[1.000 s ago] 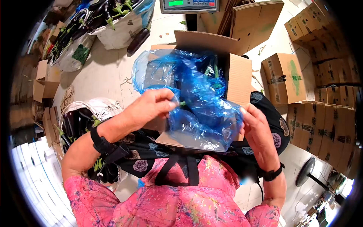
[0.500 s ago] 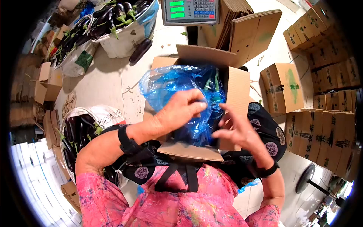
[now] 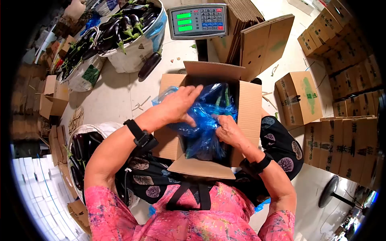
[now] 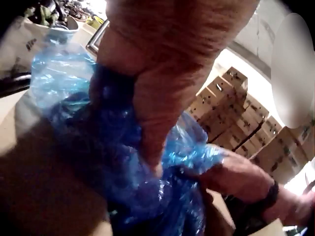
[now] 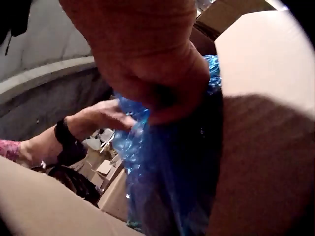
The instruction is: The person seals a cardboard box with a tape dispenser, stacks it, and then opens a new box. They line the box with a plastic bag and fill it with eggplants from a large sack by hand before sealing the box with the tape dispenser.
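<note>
An open cardboard box (image 3: 249, 120) stands between the person's knees, lined with a thin blue plastic bag (image 3: 203, 148). Green stems show through the plastic near the box's far right corner. The left hand (image 3: 179, 105) lies over the bag's left part with fingers and thumb spread; in the left wrist view its thumb (image 4: 155, 147) presses down on the crumpled film. Close by on the right, the right hand (image 3: 229, 130) has its fingers curled round a bunched part of the bag. Seen from the right wrist, that hand (image 5: 162, 93) covers its own fingertips.
Bags of eggplants (image 3: 132, 24) stand at the back left, with a loose eggplant (image 3: 150, 66) on the floor beside them. More eggplants (image 3: 82, 152) fill a sack by the left knee. Behind the box are a digital scale (image 3: 197, 22) and flattened cartons (image 3: 265, 46). Closed cartons (image 3: 341, 148) are stacked at right.
The bag's loose film has been drawn in from the near side and bunched at the middle of the box. The right hand has come in and grips it; the left hand has moved left and spread its fingers.
</note>
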`<action>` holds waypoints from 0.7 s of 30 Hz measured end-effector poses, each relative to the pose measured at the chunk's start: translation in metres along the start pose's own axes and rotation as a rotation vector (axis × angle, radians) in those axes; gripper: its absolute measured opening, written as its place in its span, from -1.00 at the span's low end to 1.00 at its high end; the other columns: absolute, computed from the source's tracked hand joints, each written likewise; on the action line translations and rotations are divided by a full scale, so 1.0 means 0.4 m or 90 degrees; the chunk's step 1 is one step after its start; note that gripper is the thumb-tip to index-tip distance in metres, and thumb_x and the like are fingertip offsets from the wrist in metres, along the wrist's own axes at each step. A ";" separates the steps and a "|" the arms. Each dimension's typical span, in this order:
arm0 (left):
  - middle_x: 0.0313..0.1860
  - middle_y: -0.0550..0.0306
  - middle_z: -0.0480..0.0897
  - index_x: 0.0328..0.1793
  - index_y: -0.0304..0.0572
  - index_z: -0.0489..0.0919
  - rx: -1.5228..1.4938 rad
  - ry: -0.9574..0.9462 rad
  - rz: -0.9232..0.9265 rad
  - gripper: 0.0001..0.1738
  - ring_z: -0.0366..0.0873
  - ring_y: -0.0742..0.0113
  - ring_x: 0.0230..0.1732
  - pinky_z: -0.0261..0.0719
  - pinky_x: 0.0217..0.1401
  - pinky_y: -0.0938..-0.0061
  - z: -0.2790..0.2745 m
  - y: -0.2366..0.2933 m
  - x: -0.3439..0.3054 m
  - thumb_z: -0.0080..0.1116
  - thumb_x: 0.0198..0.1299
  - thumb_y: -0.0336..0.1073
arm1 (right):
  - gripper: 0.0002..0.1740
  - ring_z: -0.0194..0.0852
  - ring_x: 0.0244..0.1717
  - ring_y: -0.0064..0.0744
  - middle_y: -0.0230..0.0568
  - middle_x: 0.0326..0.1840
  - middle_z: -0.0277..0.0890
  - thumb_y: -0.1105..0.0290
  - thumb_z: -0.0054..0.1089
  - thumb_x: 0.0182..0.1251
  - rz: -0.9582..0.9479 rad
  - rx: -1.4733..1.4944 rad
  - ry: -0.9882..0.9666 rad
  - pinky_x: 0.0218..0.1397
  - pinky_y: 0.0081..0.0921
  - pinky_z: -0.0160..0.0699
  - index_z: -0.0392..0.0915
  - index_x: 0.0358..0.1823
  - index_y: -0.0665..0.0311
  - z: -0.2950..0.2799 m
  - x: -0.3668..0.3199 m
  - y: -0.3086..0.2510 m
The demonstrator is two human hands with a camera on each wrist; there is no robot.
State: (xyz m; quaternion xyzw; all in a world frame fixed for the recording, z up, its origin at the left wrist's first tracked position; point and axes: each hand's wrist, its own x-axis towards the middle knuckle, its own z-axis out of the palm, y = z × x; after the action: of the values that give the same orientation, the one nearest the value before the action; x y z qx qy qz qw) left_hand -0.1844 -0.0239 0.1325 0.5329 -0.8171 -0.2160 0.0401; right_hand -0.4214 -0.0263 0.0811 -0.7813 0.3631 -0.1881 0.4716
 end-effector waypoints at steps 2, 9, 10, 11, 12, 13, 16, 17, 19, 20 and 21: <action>-0.03 -0.13 0.53 0.45 -0.30 0.30 0.136 0.028 0.010 -0.03 0.54 -0.17 0.08 0.61 0.01 0.06 0.034 0.008 -0.014 0.54 -0.14 -0.29 | -0.59 0.64 -0.62 -0.11 0.15 -0.52 0.60 0.51 -0.04 0.25 0.152 0.107 -0.083 -0.45 -0.28 0.63 0.58 0.09 0.45 -0.024 0.010 -0.019; -0.25 -0.20 0.64 -0.19 -0.27 0.57 0.149 -0.007 -0.061 -0.80 0.64 -0.28 -0.25 0.62 -0.22 -0.05 -0.004 0.037 -0.085 0.22 -0.01 -0.50 | -0.66 0.64 -0.59 -0.06 0.10 -0.52 0.59 0.46 -0.02 0.29 0.118 0.081 -0.081 -0.45 -0.22 0.62 0.59 0.02 0.44 -0.036 0.019 -0.018; -0.27 -0.21 0.64 -0.19 -0.26 0.58 0.132 0.003 -0.046 -0.81 0.65 -0.28 -0.24 0.61 -0.22 -0.06 -0.009 0.045 -0.099 0.22 0.00 -0.49 | -0.67 0.64 -0.52 0.04 0.14 -0.49 0.59 0.47 0.00 0.25 0.040 -0.018 -0.044 -0.40 -0.16 0.62 0.60 -0.01 0.43 -0.033 0.019 -0.008; -0.29 -0.23 0.64 -0.20 -0.26 0.58 0.127 -0.048 -0.060 -0.82 0.64 -0.30 -0.22 0.60 -0.22 -0.06 -0.008 0.052 -0.105 0.22 0.03 -0.46 | -0.68 0.65 -0.45 0.13 0.18 -0.47 0.59 0.48 0.01 0.21 -0.039 -0.117 -0.007 -0.35 -0.10 0.63 0.60 -0.04 0.42 -0.028 0.020 0.006; -0.31 -0.25 0.63 -0.20 -0.26 0.58 0.123 -0.100 -0.075 -0.84 0.63 -0.32 -0.21 0.59 -0.22 -0.07 -0.005 0.061 -0.110 0.23 0.05 -0.43 | -0.68 0.65 -0.39 0.22 0.22 -0.45 0.59 0.48 0.03 0.17 -0.118 -0.216 0.030 -0.30 -0.03 0.63 0.61 -0.07 0.41 -0.029 0.026 -0.010; -0.33 -0.27 0.63 -0.21 -0.26 0.58 0.118 -0.151 -0.091 -0.84 0.63 -0.34 -0.20 0.58 -0.22 -0.07 -0.001 0.069 -0.114 0.24 0.08 -0.41 | -0.68 0.63 -0.32 0.26 0.25 -0.41 0.60 0.49 0.04 0.13 -0.060 -0.257 -0.015 -0.24 0.00 0.63 0.62 -0.09 0.41 -0.036 0.032 -0.025; -0.23 -0.30 0.64 -0.17 -0.24 0.61 -0.096 -0.232 -0.067 -0.82 0.60 -0.33 -0.10 0.56 -0.04 -0.06 0.030 0.079 -0.107 0.15 0.19 -0.29 | -0.68 0.60 -0.18 0.35 0.32 -0.31 0.60 0.49 0.08 0.05 0.070 -0.329 -0.102 -0.10 0.05 0.62 0.63 -0.15 0.40 -0.068 0.071 -0.039; -0.20 -0.33 0.64 -0.17 -0.27 0.59 -0.180 -0.201 -0.068 -0.76 0.58 -0.31 -0.04 0.53 0.04 -0.04 0.044 0.094 -0.108 0.11 0.25 -0.22 | -0.69 0.60 -0.17 0.35 0.33 -0.30 0.60 0.48 0.08 0.05 0.080 -0.315 -0.103 -0.09 0.04 0.63 0.64 -0.17 0.40 -0.062 0.087 -0.007; -0.18 -0.34 0.64 -0.17 -0.29 0.58 -0.236 -0.199 -0.047 -0.73 0.58 -0.33 -0.04 0.53 0.04 -0.05 0.098 0.126 -0.091 0.09 0.26 -0.19 | -0.70 0.68 -0.26 0.25 0.36 -0.31 0.61 0.53 0.05 0.04 0.072 -0.293 -0.114 -0.17 -0.04 0.70 0.65 -0.19 0.45 -0.072 0.121 0.016; -0.17 -0.34 0.64 -0.17 -0.30 0.58 -0.263 -0.196 -0.040 -0.71 0.57 -0.34 -0.05 0.52 0.04 -0.06 0.125 0.141 -0.081 0.08 0.27 -0.17 | -0.69 0.70 -0.29 0.20 0.36 -0.34 0.61 0.56 0.03 0.03 0.157 -0.183 -0.134 -0.23 -0.09 0.71 0.64 -0.19 0.47 -0.077 0.132 0.014; -0.17 -0.35 0.63 -0.20 -0.33 0.58 -0.290 -0.174 -0.053 -0.69 0.57 -0.35 -0.05 0.53 0.03 -0.06 0.139 0.165 -0.066 0.07 0.28 -0.16 | -0.68 0.72 -0.33 0.15 0.35 -0.37 0.61 0.58 0.01 0.02 0.239 -0.071 -0.153 -0.29 -0.13 0.72 0.64 -0.19 0.49 -0.084 0.144 -0.004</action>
State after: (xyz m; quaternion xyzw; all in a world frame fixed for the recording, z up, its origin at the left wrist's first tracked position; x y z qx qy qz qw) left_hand -0.2459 0.0392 0.1129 0.5094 -0.7226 -0.4657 0.0390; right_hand -0.4040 -0.0888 0.0959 -0.7417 0.4531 0.0179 0.4943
